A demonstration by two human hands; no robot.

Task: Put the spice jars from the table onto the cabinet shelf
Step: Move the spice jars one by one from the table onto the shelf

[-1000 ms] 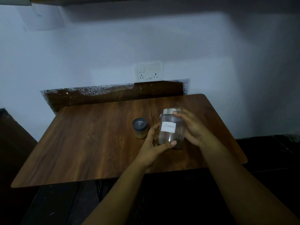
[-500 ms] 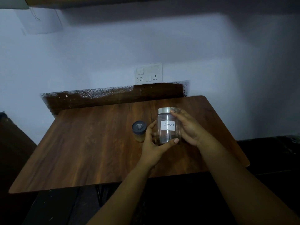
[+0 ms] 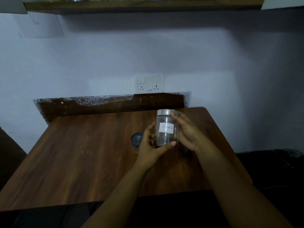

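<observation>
Above the wooden bench [image 3: 82,153], both hands hold one clear jar [image 3: 166,129] (labelled "Cloves"): the left hand [image 3: 150,145] has its grip wrapped around the base, the right hand [image 3: 187,132] curls around the side. A smaller jar [image 3: 136,143] stands just beside them.

Both forearms bare, no sleeves; left hand [image 3: 148,146], right hand [image 3: 187,132] ungloved.

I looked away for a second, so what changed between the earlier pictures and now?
Both hands, left hand and right hand, raised the clear "Cloves" jar a little; the view tilted up, revealing the shelf. Neither hand let go. The small dark-lidded jar stayed put on the table.
</observation>
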